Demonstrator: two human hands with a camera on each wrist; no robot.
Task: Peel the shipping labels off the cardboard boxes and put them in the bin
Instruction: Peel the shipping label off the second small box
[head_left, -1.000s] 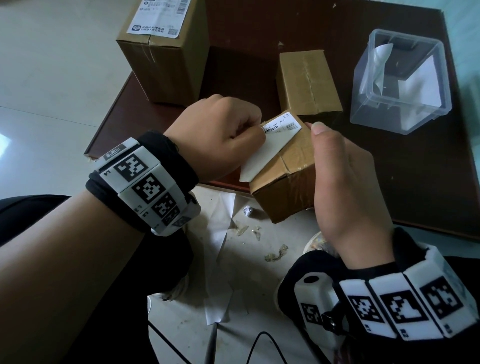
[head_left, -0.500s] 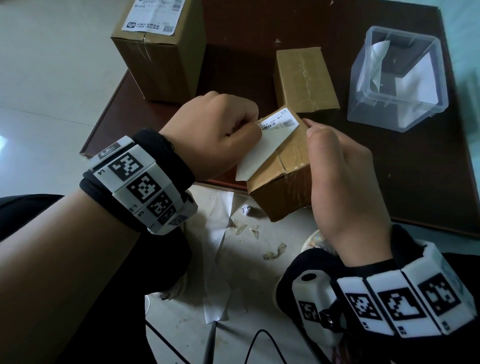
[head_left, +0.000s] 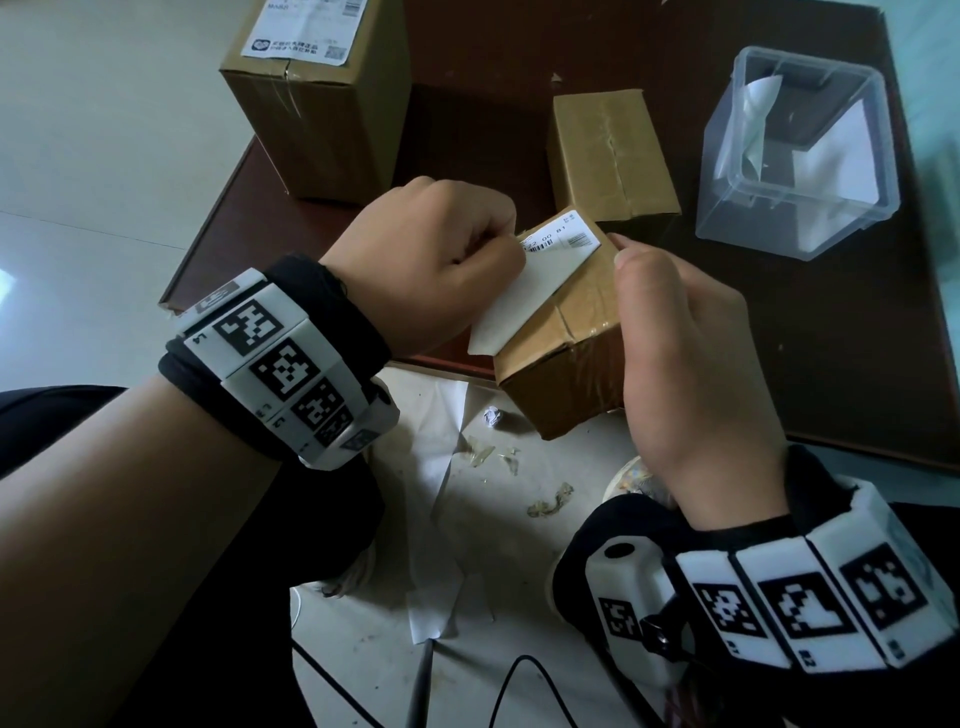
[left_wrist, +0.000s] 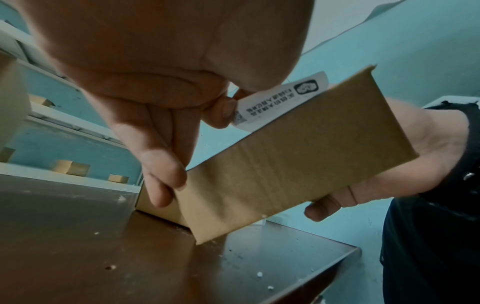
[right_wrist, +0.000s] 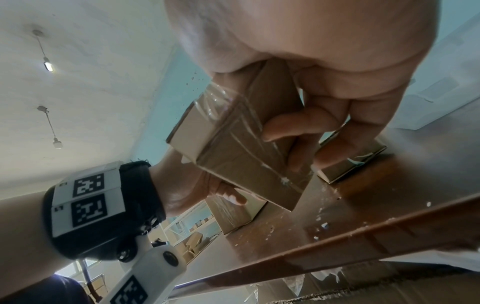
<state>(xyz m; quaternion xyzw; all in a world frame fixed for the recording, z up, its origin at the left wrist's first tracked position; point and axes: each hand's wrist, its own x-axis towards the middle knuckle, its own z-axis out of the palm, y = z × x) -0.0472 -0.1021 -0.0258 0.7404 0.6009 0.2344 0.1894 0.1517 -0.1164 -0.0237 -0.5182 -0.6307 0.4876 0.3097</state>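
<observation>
A small cardboard box (head_left: 566, 358) stands tilted on the near edge of the brown table (head_left: 831, 338), one corner on the wood. My right hand (head_left: 675, 353) grips the box (right_wrist: 233, 144) from its right side, fingers (right_wrist: 298, 127) curled over the taped face. My left hand (head_left: 441, 260) pinches the white shipping label (head_left: 524, 296), whose near part is lifted off the box top with its blank underside showing. In the left wrist view the thumb and forefinger hold the label (left_wrist: 280, 100) at the box (left_wrist: 298, 160) edge. A clear plastic bin (head_left: 795, 150) with peeled labels stands back right.
A tall box (head_left: 317, 98) with a label (head_left: 306, 26) on top stands at the table's back left. A bare taped box (head_left: 608, 150) lies behind the held one. Paper scraps and cables lie on the floor (head_left: 493, 519) below.
The peel line has crept slightly further along the label toward its far end. Both hands and the box stay in about the same place.
</observation>
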